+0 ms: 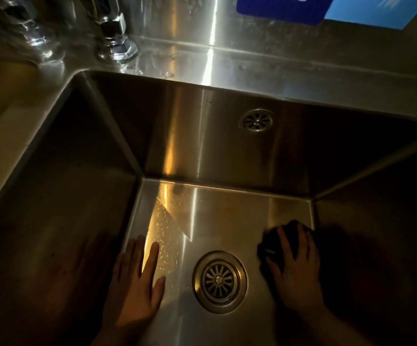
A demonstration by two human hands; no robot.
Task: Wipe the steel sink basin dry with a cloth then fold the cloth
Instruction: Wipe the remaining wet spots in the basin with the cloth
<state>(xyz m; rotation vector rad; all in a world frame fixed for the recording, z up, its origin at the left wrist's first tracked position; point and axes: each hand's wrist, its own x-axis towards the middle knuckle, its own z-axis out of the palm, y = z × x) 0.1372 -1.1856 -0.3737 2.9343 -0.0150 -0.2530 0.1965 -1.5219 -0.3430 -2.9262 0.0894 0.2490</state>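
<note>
The steel sink basin (230,213) fills the view, deep and dimly lit, with water droplets on its floor left of the round drain strainer (219,281). A dark cloth (275,248) lies bunched on the basin floor by the right wall. My right hand (294,268) presses down on the cloth with spread fingers. My left hand (137,278) rests flat on the floor at the left wall, fingers straight, holding nothing.
An overflow grate (258,120) sits in the back wall. A chrome faucet base (114,38) stands on the rear ledge at the upper left. Blue signs (284,6) hang on the steel backsplash. Steep basin walls rise on the left and right.
</note>
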